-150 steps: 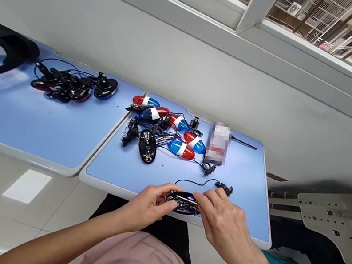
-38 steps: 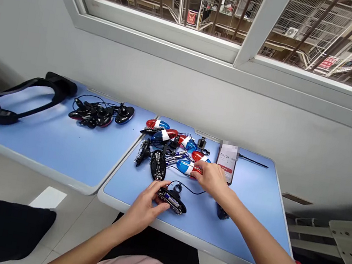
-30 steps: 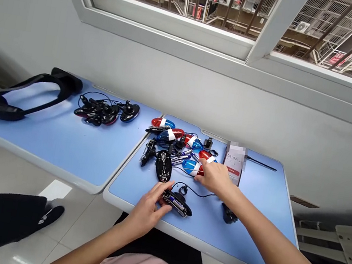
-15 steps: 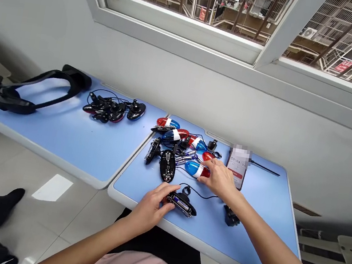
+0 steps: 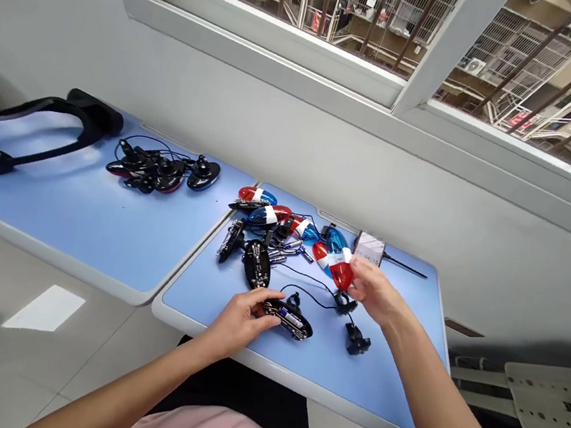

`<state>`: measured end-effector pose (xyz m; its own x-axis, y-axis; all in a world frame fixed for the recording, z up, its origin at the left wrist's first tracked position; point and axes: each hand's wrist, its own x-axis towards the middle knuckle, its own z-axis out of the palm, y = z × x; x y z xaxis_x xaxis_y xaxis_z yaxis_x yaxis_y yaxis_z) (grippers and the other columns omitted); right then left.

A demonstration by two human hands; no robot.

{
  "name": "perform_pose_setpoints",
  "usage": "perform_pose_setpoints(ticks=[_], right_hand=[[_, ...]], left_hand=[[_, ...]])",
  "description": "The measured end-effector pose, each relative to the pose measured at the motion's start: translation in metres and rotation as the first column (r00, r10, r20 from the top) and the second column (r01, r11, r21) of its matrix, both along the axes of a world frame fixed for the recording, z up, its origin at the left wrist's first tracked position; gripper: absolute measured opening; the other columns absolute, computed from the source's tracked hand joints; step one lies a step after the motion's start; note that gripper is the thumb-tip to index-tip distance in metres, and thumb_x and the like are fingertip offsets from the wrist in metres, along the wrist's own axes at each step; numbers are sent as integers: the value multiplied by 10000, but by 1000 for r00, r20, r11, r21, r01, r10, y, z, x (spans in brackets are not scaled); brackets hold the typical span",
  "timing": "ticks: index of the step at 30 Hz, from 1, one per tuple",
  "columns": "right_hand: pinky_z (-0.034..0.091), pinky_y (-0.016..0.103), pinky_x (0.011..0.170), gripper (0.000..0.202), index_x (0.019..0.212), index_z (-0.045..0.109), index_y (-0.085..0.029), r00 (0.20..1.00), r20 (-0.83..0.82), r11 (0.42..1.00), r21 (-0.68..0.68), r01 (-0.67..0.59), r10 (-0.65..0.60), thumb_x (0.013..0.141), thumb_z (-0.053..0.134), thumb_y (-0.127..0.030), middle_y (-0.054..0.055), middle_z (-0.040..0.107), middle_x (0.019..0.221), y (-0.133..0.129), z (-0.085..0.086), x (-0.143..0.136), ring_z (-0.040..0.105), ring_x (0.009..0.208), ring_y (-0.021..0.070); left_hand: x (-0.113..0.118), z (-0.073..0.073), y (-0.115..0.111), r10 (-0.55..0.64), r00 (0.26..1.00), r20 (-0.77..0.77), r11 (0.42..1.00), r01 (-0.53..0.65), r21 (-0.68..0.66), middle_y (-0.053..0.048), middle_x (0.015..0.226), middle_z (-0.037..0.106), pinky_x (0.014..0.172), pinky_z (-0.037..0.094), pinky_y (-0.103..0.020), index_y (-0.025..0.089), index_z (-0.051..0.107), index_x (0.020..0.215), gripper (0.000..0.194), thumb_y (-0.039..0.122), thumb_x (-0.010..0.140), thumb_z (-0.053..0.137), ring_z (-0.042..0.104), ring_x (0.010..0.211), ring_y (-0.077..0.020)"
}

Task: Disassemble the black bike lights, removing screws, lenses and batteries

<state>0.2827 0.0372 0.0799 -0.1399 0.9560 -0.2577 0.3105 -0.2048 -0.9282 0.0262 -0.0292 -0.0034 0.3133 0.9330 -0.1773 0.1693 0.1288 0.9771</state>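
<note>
My left hand [image 5: 245, 318] grips one end of a black battery base [image 5: 290, 318] with a battery in it and a ring clamp on its far side. In my right hand [image 5: 372, 287], a red, white and blue light cover [image 5: 338, 258] is pinched by its edge and held above the table. A black cable runs from the base to a small black clip-on part [image 5: 356, 340]. Left of the cover lie loose batteries [image 5: 287, 249], more two-coloured covers [image 5: 270, 216] and another open black base [image 5: 257, 265].
On the left table [image 5: 148, 249] sit several assembled black lights [image 5: 161, 170] and a black headset [image 5: 31, 128]. A phone [image 5: 369, 248] with a timer lies at the back right, a black pen-like stick [image 5: 404, 266] beside it. A wall and barred window stand behind.
My right hand has lifted the light cover off the table, moved it right and turned it more upright. My left hand keeps hold of the black base. The view has shifted slightly right.
</note>
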Motion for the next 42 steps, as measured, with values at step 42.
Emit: perform_pose_setpoints(ticks=[42], right_hand=[[569,326,666,517,1346,548,-246,856,273,679,725,117,-439,874,711,-381,117,625,1147,-128,-97,-35,622,879,211]], left_hand=[[5,-4,5,68,943,326,952,37,-304,-34,824,725,539,425,-196,143,703,1127,532,311,642,843,632,659,-129]])
